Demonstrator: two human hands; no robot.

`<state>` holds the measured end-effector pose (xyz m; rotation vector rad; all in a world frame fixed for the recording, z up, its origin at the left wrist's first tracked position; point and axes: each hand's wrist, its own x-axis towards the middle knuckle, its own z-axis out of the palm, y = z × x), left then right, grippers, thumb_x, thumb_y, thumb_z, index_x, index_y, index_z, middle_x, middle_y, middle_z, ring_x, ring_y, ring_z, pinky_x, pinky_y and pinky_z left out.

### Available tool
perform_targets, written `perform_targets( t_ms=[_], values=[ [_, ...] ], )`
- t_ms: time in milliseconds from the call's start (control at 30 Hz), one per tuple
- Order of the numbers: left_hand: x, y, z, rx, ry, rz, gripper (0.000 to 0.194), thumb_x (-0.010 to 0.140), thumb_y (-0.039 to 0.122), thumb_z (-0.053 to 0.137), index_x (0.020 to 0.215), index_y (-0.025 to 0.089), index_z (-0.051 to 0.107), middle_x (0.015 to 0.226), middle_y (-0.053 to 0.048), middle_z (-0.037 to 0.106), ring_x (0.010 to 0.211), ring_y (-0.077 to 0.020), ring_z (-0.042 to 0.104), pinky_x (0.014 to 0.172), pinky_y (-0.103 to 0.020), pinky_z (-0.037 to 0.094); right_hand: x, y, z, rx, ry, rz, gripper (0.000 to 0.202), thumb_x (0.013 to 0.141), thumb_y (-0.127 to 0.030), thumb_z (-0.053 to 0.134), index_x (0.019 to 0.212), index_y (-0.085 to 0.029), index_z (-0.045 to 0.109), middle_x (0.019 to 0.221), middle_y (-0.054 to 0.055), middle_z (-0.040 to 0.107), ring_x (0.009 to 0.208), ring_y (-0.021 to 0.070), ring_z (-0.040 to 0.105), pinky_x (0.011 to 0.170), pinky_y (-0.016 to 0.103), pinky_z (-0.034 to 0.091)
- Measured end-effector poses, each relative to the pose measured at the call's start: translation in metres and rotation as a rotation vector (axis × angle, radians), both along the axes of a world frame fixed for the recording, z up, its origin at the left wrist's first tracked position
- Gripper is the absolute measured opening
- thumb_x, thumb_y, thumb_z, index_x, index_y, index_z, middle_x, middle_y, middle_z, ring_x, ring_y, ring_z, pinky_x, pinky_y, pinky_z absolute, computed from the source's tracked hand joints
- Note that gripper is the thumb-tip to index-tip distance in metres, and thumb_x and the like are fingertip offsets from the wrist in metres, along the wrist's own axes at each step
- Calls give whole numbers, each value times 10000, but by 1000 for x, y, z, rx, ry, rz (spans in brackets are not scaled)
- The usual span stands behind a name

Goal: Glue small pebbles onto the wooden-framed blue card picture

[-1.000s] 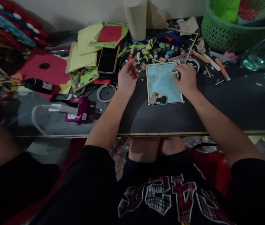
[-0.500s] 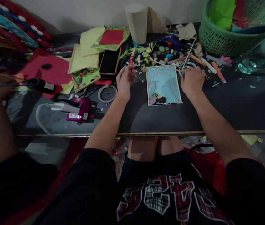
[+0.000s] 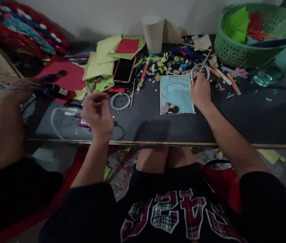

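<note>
My right hand [image 3: 200, 90] is closed on a pale tape roll [image 3: 208, 71], which it tips up at the upper right corner of a small picture. That picture [image 3: 179, 96] has a light blue ground, a thin stick frame, faint brown curved lines and several stones [image 3: 169, 108] at its lower left. My left hand [image 3: 98, 114] is raised over the table's front left, fingers curled together and slightly blurred; what they may hold cannot be made out. Partly behind it are a purple power strip [image 3: 83, 124] and a second tape roll [image 3: 120, 101].
Another person's hand [image 3: 18, 91] is at the left by a dark bottle [image 3: 56, 90]. Behind lie a phone [image 3: 124, 70], yellow paper pieces [image 3: 99, 67] and loose pebbles [image 3: 175, 64]. A green basket [image 3: 234, 50] and a bottle [image 3: 266, 76] stand at the right.
My left hand has moved left and toward me, from beside the picture to over the power strip, its fingers curling. My right hand has shifted slightly left and lifted the tape roll's edge.
</note>
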<state>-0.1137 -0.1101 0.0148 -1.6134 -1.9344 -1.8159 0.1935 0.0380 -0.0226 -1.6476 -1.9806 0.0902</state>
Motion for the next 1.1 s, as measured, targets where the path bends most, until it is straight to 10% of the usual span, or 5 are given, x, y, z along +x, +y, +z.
perform_targets(
  t_ms=[167,300,533,1100],
  values=[
    [67,89,-9,-157,175,-407,435,959,539,513,1214,201,613,1102,-67,711,990,-194,670,815,-348,526,4,3,-14,4,362,288,414,1002,-476,317,1266,-215,497,941,63,735,735,187,632,813,379,531],
    [104,127,-34,-166,363,-639,554,958,614,465,1356,239,554,1246,-98,683,1163,-236,613,1033,-380,457,-2,1,-17,-48,543,440,597,948,-677,348,1298,-231,535,1075,82,733,864,203,676,849,400,551],
    [109,130,-64,-77,396,-636,500,989,577,407,1321,267,616,1229,-96,698,1169,-231,632,1066,-418,443,-10,-8,-11,-140,563,494,607,914,-724,414,1213,-247,639,1103,73,730,889,211,711,880,393,568],
    [115,133,-69,42,352,-552,403,964,556,503,1058,211,688,950,-50,727,894,-157,659,865,-306,534,-12,-3,-21,121,472,426,354,962,-493,495,986,-198,688,849,51,767,793,203,735,778,350,565]
  ],
)
